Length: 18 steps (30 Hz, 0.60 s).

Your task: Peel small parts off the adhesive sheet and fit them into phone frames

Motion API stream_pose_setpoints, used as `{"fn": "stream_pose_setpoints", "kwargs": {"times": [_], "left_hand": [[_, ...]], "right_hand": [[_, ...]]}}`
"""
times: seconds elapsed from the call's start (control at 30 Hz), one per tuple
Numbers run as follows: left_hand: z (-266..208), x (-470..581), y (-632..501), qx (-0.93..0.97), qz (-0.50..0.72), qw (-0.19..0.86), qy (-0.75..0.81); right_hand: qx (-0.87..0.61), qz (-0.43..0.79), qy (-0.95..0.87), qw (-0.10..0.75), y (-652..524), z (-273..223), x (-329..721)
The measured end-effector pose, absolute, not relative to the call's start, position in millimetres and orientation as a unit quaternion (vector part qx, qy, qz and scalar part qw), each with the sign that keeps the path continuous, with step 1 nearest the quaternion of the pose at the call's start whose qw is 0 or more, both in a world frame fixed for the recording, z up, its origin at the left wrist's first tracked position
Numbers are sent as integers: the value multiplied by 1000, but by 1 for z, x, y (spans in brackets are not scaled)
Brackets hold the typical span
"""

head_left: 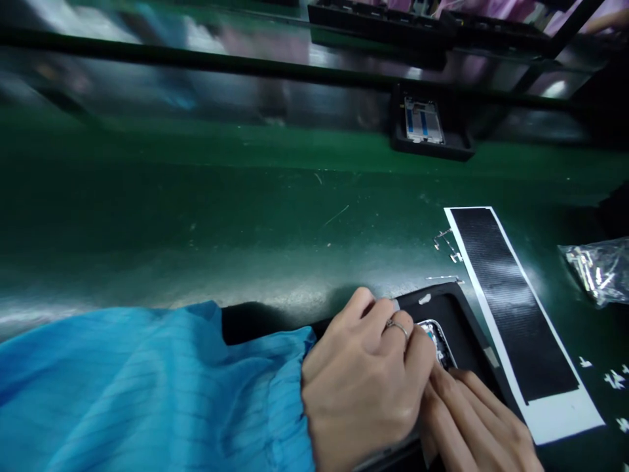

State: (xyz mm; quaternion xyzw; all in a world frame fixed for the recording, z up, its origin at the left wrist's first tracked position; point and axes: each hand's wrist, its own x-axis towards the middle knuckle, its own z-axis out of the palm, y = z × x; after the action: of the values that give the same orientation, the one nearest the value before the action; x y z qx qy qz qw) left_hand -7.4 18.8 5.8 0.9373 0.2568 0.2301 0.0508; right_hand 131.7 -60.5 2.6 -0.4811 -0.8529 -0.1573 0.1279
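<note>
Two hands press on a phone frame (pixel 439 341) lying in a black tray (pixel 459 314) at the table's near edge: left hand (pixel 366 373) curled over it, right hand (pixel 479 419) flat-fingered beside. A black strip (pixel 511 298) lies just right; the green belt (pixel 196 210) beyond is open.

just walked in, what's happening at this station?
A person in a blue sleeve has both hands on a phone frame seated in a black tray at the near edge of a green conveyor belt. The left hand covers it; the right hand presses beside. A black adhesive strip sheet lies right; another trayed frame sits farther up.
</note>
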Motion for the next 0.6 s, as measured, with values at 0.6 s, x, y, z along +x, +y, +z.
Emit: {"fn": "stream_pose_setpoints", "kwargs": {"times": [0.6], "left_hand": [[2,-15,25,934,282,40,215]], "right_hand": [[-485,-145,-857,97,-62,4,131]]}}
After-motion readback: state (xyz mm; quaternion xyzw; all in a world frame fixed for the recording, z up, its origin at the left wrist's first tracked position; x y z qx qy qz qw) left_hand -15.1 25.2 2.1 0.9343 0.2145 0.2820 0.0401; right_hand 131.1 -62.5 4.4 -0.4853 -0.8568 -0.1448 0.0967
